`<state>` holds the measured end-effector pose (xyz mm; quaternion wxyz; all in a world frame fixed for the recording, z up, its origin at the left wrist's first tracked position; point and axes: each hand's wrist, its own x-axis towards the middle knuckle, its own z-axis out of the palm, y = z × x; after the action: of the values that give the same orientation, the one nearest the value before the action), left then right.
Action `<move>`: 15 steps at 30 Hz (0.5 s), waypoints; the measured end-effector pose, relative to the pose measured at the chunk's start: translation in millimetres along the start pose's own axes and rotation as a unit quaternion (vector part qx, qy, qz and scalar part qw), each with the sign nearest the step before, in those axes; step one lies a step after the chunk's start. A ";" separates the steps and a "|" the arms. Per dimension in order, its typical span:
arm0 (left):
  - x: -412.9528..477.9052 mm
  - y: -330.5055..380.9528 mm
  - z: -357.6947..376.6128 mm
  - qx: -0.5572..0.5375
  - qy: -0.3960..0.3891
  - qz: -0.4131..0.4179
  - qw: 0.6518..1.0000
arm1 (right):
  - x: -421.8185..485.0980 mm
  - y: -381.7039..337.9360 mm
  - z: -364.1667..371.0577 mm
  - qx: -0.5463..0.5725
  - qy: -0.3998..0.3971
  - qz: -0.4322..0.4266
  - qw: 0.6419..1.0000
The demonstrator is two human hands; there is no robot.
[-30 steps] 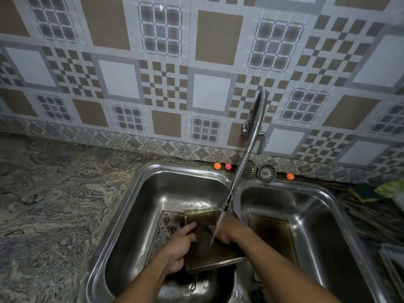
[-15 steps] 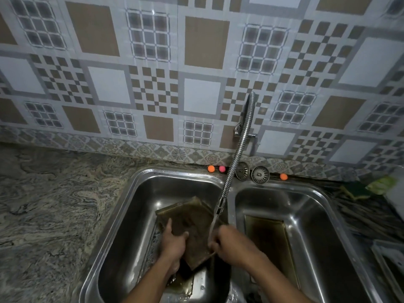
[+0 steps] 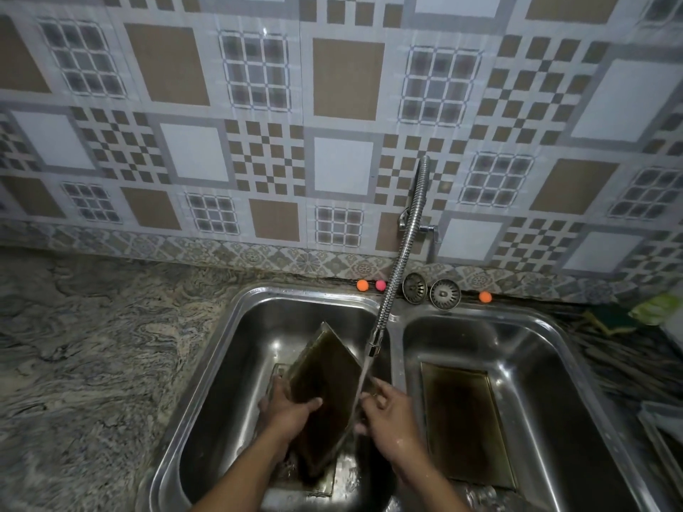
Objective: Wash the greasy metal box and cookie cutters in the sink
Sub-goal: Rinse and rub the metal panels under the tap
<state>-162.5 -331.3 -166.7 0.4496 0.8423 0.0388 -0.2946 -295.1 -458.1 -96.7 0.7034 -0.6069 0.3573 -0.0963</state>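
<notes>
1. Tilting up in the left basin of the sink right now is the metal box, a shallow, brown-filmed pan. It is standing steeply on its lower edge, with one corner pointing at the back wall.
2. The left hand is curling its fingers over the box's lower left edge, and the right hand is gripping the right edge, wet and shiny.
3. It is looking stiff and light, but greasy and wet, so it is likely slippery. Holding it by the raised rims on opposite sides, as both hands are doing, seems the safest way.
4. The water stream is running from the spring-hose tap down the box's right side and onto the right hand.
5. A second brown tray is lying flat in the right basin. Two strainer plugs are sitting on the back ledge, with the marbled countertop spreading off to the left.
6. Compared with a second ago, the box is no longer lying nearly flat with its broad face up. It is now rotating up onto its edge, and both hands are keeping their places on either side.
</notes>
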 end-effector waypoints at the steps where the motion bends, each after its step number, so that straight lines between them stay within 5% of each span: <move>1: -6.1 8.2 1.7 0.020 0.021 0.023 0.999 | -3.5 3.3 2.7 -0.068 0.002 -0.048 0.997; 3: -20.4 28.3 4.1 -0.041 -0.015 0.067 0.997 | -14.4 7.6 5.5 -0.184 0.007 -0.139 0.973; 6: -32.2 48.4 7.1 -0.242 -0.185 -0.029 0.952 | -29.2 9.9 12.5 -0.277 -0.001 -0.229 0.933; 9: -40.5 56.6 7.7 -0.302 -0.211 -0.038 0.929 | -31.8 21.5 15.3 -0.397 -0.002 -0.297 0.868; 15: -40.9 48.8 0.5 -0.275 -0.160 -0.011 0.948 | -31.8 27.0 2.3 -0.295 -0.039 -0.167 0.940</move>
<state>-180.3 -352.4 -109.4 0.6608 0.6272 0.0552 -0.4084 -324.9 -431.6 -109.3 0.4797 -0.8414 0.2361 -0.0788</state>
